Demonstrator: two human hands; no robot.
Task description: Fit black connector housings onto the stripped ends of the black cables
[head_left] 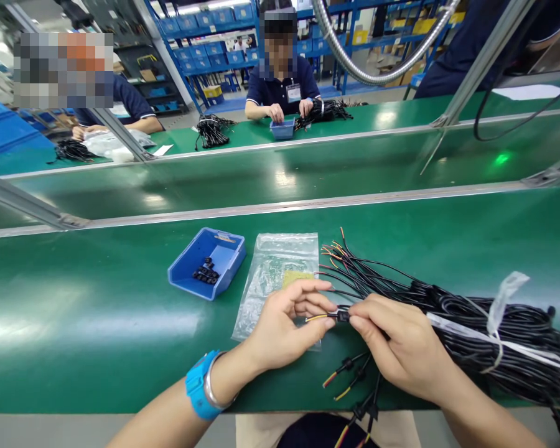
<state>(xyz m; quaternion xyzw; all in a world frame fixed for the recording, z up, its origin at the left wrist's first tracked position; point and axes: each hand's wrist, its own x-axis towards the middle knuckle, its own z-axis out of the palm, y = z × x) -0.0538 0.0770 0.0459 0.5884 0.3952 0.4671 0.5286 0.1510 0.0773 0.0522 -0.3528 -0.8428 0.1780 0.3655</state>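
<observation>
A thin black cable with stripped coloured wire ends and a small black sleeve-like piece (343,315) lies between my two hands. My right hand (396,336) pinches the cable just behind this piece. My left hand (292,320) has its thumb and fingertips closed around the wire end, its index finger raised. To the right lies a thick bundle of black cables (490,323), tied with a white strip. Several cable ends (350,373) with black pieces on them hang near the front edge. Loose ends with bare orange wires (338,249) fan out behind my hands.
A blue bin (236,261) with small black pieces (206,272) stands to the left. A clear plastic bag (266,274) with a yellow label lies beside it. Metal rails (270,204) cross the green bench. Opposite, co-workers (282,93) handle cable bundles and another blue bin (282,129).
</observation>
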